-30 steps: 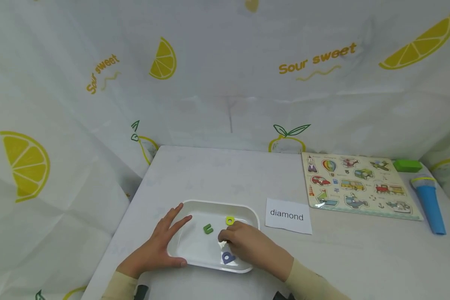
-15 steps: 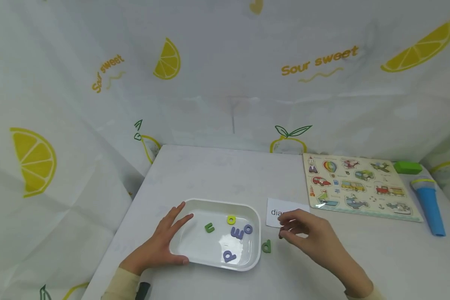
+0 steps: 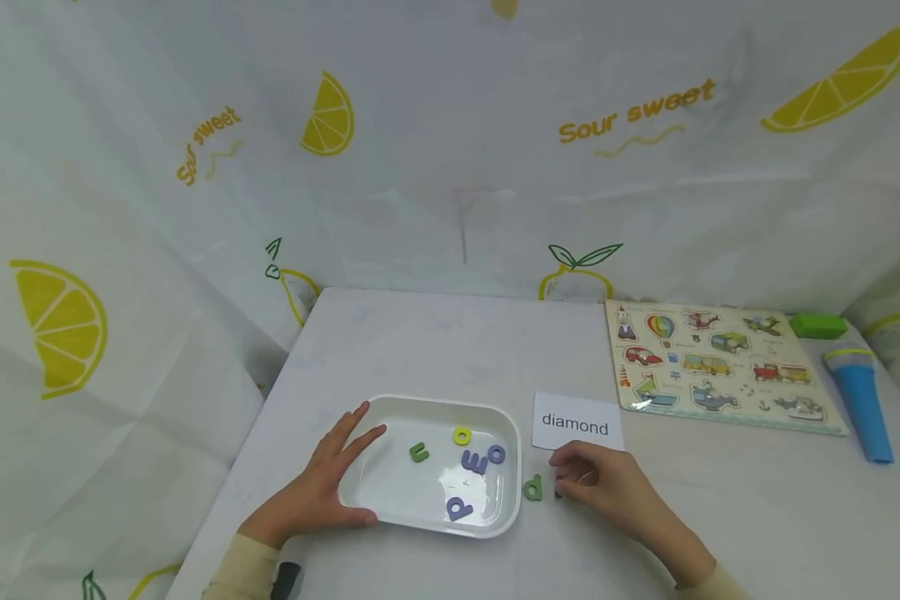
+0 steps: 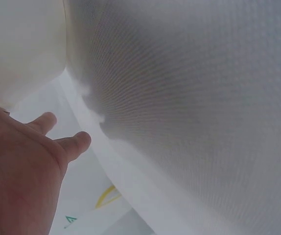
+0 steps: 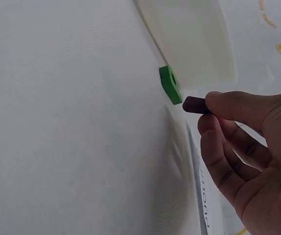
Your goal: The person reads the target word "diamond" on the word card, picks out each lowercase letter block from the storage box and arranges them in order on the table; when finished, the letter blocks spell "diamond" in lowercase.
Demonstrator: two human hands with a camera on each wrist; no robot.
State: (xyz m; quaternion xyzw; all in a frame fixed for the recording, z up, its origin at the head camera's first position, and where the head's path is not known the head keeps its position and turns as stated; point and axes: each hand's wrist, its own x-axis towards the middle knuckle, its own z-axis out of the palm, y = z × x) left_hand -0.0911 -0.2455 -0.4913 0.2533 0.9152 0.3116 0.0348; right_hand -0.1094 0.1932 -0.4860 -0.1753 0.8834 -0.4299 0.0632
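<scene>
My right hand point(image 3: 598, 479) pinches a small dark stick-like piece point(image 5: 195, 105) between thumb and fingertip, just above the table. Close to its left lies a green letter d point(image 3: 532, 488), beside the tray's right rim. The white tray point(image 3: 420, 400) contains a green n point(image 3: 418, 452), a yellow o-like letter point(image 3: 462, 436), a purple m point(image 3: 474, 462), a purple o point(image 3: 497, 454) and a purple d-like letter point(image 3: 459, 508). With fingers spread and straight, my left hand point(image 3: 318, 483) rests at the tray's left end, thumb by the front rim. Behind the right hand is a white card point(image 3: 576, 422) reading "diamond".
A picture puzzle board point(image 3: 720, 367) lies at the back right. Beyond it are a green block point(image 3: 818, 325) and a blue toy microphone point(image 3: 862, 408). A lemon-print curtain point(image 3: 435, 167) hangs behind the white table point(image 3: 420, 333).
From inside the tray, my right hand has moved right to the table beside the green d, carrying the dark piece and uncovering the purple m and o. The left hand has stayed put.
</scene>
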